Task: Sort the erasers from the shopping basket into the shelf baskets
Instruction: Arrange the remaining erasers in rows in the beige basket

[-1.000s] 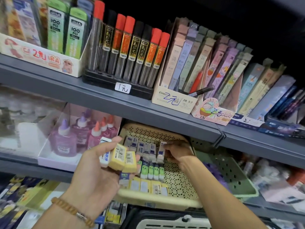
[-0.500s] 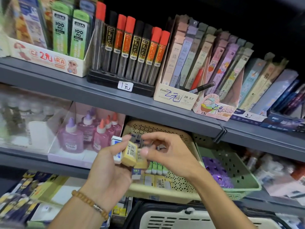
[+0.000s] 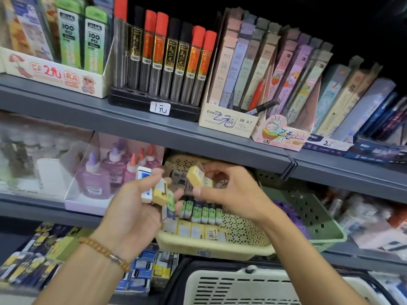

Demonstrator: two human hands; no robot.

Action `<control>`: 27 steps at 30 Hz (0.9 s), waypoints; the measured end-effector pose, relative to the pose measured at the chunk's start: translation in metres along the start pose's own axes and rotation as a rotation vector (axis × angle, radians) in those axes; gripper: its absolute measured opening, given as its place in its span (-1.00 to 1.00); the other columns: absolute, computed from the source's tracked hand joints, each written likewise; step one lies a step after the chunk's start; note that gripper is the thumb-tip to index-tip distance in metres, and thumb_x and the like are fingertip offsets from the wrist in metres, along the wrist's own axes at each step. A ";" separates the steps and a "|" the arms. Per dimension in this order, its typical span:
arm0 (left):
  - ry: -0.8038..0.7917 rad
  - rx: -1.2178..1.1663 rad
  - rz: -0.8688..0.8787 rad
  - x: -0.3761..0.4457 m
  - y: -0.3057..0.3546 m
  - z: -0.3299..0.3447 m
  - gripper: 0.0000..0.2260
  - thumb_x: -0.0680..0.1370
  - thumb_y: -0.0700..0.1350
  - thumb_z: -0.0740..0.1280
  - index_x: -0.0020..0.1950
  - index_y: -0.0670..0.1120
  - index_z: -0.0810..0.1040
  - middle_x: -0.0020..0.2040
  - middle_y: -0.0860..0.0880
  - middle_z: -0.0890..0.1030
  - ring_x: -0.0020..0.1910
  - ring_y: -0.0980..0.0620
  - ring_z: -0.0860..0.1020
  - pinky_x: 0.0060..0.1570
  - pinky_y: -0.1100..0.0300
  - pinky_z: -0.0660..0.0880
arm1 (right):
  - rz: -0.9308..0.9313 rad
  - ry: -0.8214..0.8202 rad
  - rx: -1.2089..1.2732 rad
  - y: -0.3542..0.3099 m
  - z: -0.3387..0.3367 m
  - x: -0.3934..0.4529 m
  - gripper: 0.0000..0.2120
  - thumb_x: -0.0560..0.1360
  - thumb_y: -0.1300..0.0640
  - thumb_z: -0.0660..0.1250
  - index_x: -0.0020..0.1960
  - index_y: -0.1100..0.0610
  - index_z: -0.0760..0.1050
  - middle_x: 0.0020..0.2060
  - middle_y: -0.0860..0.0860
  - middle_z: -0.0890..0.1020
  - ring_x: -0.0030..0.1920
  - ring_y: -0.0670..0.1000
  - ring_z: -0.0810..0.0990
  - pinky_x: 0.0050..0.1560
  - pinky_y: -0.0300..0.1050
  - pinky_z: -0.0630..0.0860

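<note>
1. Between the two raised hands, in front of the middle shelf, a yellow eraser (image 3: 195, 176) is pinched in the curled fingers of the right hand (image 3: 229, 192), tilted and held above the beige basket (image 3: 220, 249).
2. Just to its left, the left hand (image 3: 134, 208) grips a small bunch of erasers: a white-and-blue eraser (image 3: 145, 183), a second yellow eraser (image 3: 161, 193) and a green-printed eraser (image 3: 170, 206), fingers curled round them. The two hands are near each other but apart.
3. A beaded bracelet (image 3: 103, 253) sits on the left wrist.
4. Behind and below the hands, the beige basket holds rows of erasers: grey-and-white ones at the back, green-faced ones (image 3: 202, 211) in the middle, yellow ones (image 3: 196, 231) at the front.
5. A green basket (image 3: 319, 216) stands just beside it on the right, with purple items inside.
6. Left of the beige basket stand purple glue bottles (image 3: 97, 179).
7. On the upper shelf (image 3: 132, 122) are lead tubes (image 3: 167, 58) with red and black caps.
8. At the bottom edge shows the shopping basket (image 3: 242, 285); its contents are not visible.
</note>
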State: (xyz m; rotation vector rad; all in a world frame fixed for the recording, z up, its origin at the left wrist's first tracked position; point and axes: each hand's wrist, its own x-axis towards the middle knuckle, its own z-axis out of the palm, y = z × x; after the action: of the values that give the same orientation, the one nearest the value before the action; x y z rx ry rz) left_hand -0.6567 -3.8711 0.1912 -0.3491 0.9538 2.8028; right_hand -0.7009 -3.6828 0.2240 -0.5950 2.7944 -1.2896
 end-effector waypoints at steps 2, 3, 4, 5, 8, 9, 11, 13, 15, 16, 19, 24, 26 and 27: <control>0.023 0.026 0.031 -0.002 0.008 -0.008 -0.69 0.49 -0.18 0.32 0.24 -0.14 0.57 0.06 -0.12 0.55 -0.05 -0.16 0.65 -0.20 0.03 0.54 | 0.057 -0.063 -0.055 0.009 0.000 -0.004 -0.71 0.35 0.02 0.57 -0.01 -0.11 0.53 -0.20 -0.20 0.58 -0.24 -0.27 0.54 -0.21 -0.41 0.44; 0.021 0.035 0.044 -0.003 0.012 -0.011 -0.68 0.49 -0.18 0.32 0.24 -0.14 0.58 0.04 -0.11 0.54 -0.06 -0.15 0.64 -0.21 0.05 0.53 | 0.087 -0.135 -0.112 0.013 0.002 -0.007 -0.72 0.36 0.03 0.56 -0.02 -0.11 0.53 -0.21 -0.18 0.57 -0.26 -0.23 0.54 -0.21 -0.33 0.48; 0.017 0.041 0.057 -0.005 0.015 -0.014 -0.68 0.48 -0.18 0.32 0.24 -0.14 0.59 0.04 -0.11 0.53 -0.07 -0.15 0.64 -0.20 0.05 0.53 | 0.112 -0.200 -0.183 0.017 0.006 -0.009 -0.72 0.36 0.02 0.56 0.00 -0.09 0.55 -0.21 -0.16 0.57 -0.27 -0.20 0.53 -0.20 -0.22 0.50; 0.016 0.046 0.069 -0.006 0.017 -0.015 -0.67 0.48 -0.18 0.32 0.23 -0.14 0.60 0.04 -0.11 0.53 -0.08 -0.15 0.64 -0.20 0.06 0.53 | 0.127 -0.247 -0.250 0.021 0.009 -0.011 -0.70 0.36 0.00 0.56 0.03 -0.06 0.56 -0.20 -0.15 0.56 -0.26 -0.18 0.50 -0.16 -0.14 0.51; 0.030 0.050 0.088 -0.008 0.020 -0.018 -0.70 0.52 -0.19 0.28 0.22 -0.15 0.60 0.04 -0.11 0.52 -0.13 -0.14 0.64 -0.22 0.07 0.52 | 0.150 -0.320 -0.294 0.023 0.021 -0.009 -0.63 0.35 -0.05 0.55 0.10 -0.07 0.53 -0.15 -0.17 0.49 -0.22 -0.17 0.45 -0.15 -0.13 0.45; 0.034 0.049 0.090 -0.008 0.020 -0.018 -0.72 0.53 -0.20 0.26 0.22 -0.14 0.60 0.03 -0.11 0.51 -0.14 -0.14 0.64 -0.23 0.07 0.52 | 0.139 -0.344 -0.299 0.022 0.026 -0.007 -0.61 0.35 -0.06 0.55 0.12 -0.08 0.51 -0.12 -0.19 0.48 -0.20 -0.18 0.45 -0.15 -0.16 0.43; 0.045 0.051 0.090 -0.008 0.019 -0.016 -0.74 0.55 -0.20 0.24 0.19 -0.13 0.61 0.01 -0.10 0.52 -0.12 -0.14 0.62 -0.22 0.07 0.51 | 0.105 -0.388 -0.320 0.019 0.040 -0.003 -0.59 0.36 -0.05 0.54 0.15 -0.06 0.51 -0.06 -0.17 0.51 -0.16 -0.19 0.46 -0.12 -0.17 0.44; 0.051 0.046 0.084 -0.007 0.017 -0.015 -0.72 0.53 -0.20 0.25 0.20 -0.14 0.61 -0.01 -0.10 0.54 -0.09 -0.14 0.61 -0.18 0.06 0.51 | 0.106 -0.428 -0.300 0.017 0.049 0.002 -0.53 0.39 -0.03 0.52 0.27 -0.01 0.52 0.08 -0.11 0.56 -0.14 -0.17 0.47 -0.09 -0.21 0.43; 0.038 0.031 0.072 -0.006 0.017 -0.015 -0.69 0.50 -0.21 0.26 0.23 -0.16 0.59 0.00 -0.11 0.54 -0.07 -0.16 0.60 -0.16 0.05 0.50 | 0.152 -0.476 -0.251 0.015 0.047 0.005 -0.45 0.41 -0.03 0.51 0.36 0.04 0.49 0.13 -0.11 0.58 -0.17 -0.23 0.46 -0.14 -0.33 0.38; 0.027 0.021 0.066 -0.006 0.017 -0.015 -0.68 0.50 -0.21 0.27 0.23 -0.16 0.59 0.00 -0.11 0.54 -0.06 -0.16 0.60 -0.16 0.04 0.50 | 0.184 -0.493 -0.221 0.015 0.044 0.005 -0.44 0.42 -0.04 0.51 0.37 0.05 0.48 0.07 -0.14 0.58 -0.19 -0.24 0.47 -0.17 -0.35 0.35; 0.002 0.000 0.058 -0.004 0.015 -0.013 -0.70 0.49 -0.25 0.25 0.19 -0.15 0.58 -0.01 -0.12 0.55 -0.04 -0.18 0.63 -0.16 0.02 0.55 | 0.205 -0.450 -0.161 0.014 0.035 0.001 -0.53 0.45 -0.06 0.47 0.32 0.05 0.52 -0.09 -0.20 0.58 -0.20 -0.26 0.52 -0.20 -0.36 0.37; -0.004 -0.073 0.104 0.001 0.005 -0.005 -0.75 0.50 -0.35 0.20 0.11 -0.14 0.54 -0.01 -0.12 0.56 -0.03 -0.18 0.67 -0.05 -0.02 0.59 | 0.243 -0.164 0.318 -0.003 0.037 -0.011 -0.77 0.50 -0.10 0.41 -0.12 0.07 0.62 -0.19 0.01 0.71 -0.28 -0.10 0.64 -0.37 -0.29 0.46; -0.011 -0.097 0.117 0.005 0.001 -0.002 -0.76 0.53 -0.36 0.18 0.13 -0.16 0.49 0.06 -0.14 0.54 0.06 -0.21 0.65 0.09 -0.07 0.54 | 0.264 -0.198 0.423 -0.013 0.043 -0.016 -0.75 0.44 -0.11 0.47 -0.16 0.08 0.63 -0.22 0.04 0.72 -0.30 -0.06 0.66 -0.42 -0.26 0.49; -0.024 -0.099 0.117 0.006 -0.001 0.000 -0.75 0.53 -0.36 0.17 0.15 -0.16 0.46 0.11 -0.16 0.52 0.09 -0.23 0.64 0.16 -0.11 0.50 | 0.268 -0.207 0.449 -0.015 0.046 -0.018 -0.79 0.42 -0.06 0.50 -0.18 0.08 0.63 -0.25 0.03 0.72 -0.32 -0.07 0.65 -0.44 -0.27 0.49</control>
State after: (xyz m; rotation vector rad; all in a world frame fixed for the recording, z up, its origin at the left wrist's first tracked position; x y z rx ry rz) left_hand -0.6623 -3.8700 0.1886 -0.2797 0.8594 2.9607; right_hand -0.6716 -3.7193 0.2016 -0.2972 2.2191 -1.6092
